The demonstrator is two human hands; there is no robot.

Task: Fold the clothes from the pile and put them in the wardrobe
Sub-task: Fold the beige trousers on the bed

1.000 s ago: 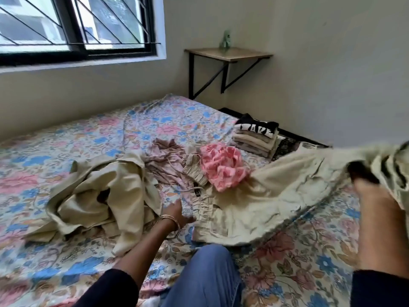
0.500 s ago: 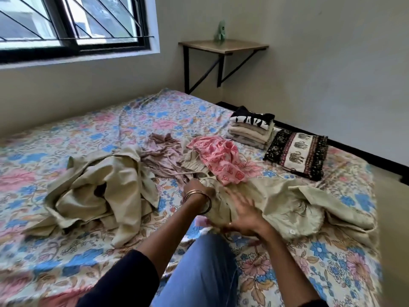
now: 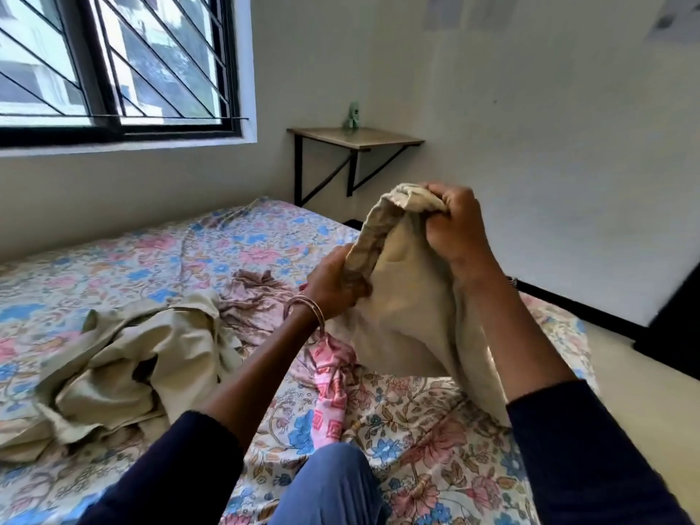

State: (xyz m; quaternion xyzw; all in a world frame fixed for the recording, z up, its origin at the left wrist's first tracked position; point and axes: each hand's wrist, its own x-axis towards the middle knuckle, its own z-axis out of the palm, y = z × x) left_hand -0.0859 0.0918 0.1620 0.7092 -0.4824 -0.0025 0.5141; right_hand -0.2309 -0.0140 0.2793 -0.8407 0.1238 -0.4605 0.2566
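I saw matt beige woven cloth in the garment (image 3: 409,297), its gathered waistband puckered and rough. The bedsheet (image 3: 416,430) was a soft, matt floral cotton print. A second beige garment (image 3: 144,358) lay crumpled and dull near the bed's left edge. The bangles (image 3: 307,308) gleamed like polished metal. The shelf (image 3: 356,137) looked like matt wood on black metal brackets.

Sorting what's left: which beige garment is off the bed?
The beige garment gripped by both hands, raised; the other beige one lies crumpled on the bed.
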